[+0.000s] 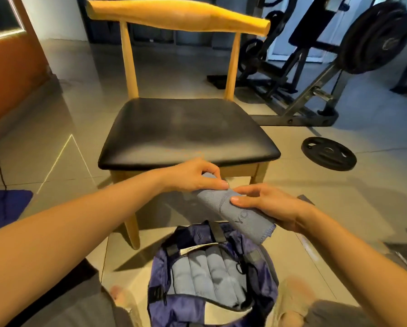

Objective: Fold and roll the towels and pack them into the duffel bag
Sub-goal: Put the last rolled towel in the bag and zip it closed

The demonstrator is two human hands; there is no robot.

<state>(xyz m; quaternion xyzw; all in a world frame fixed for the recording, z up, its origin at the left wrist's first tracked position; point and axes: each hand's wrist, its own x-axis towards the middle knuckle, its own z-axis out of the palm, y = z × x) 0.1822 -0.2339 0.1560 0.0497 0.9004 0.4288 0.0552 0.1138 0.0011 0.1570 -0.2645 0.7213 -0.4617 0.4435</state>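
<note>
A grey-blue rolled towel (239, 214) hangs in the air in front of the chair, slanting down to the right. My left hand (195, 177) pinches its upper end with curled fingers. My right hand (272, 208) grips its middle and lower part from the right. Directly below, the purple duffel bag (263, 286) lies open on the floor between my knees. Several rolled grey-blue towels (207, 277) lie side by side inside it.
A wooden chair with a black seat (186, 131) stands right behind my hands. Gym machines (315, 67) and a loose weight plate (328, 153) are at the right. A blue cloth (4, 208) lies on the tiled floor at the left.
</note>
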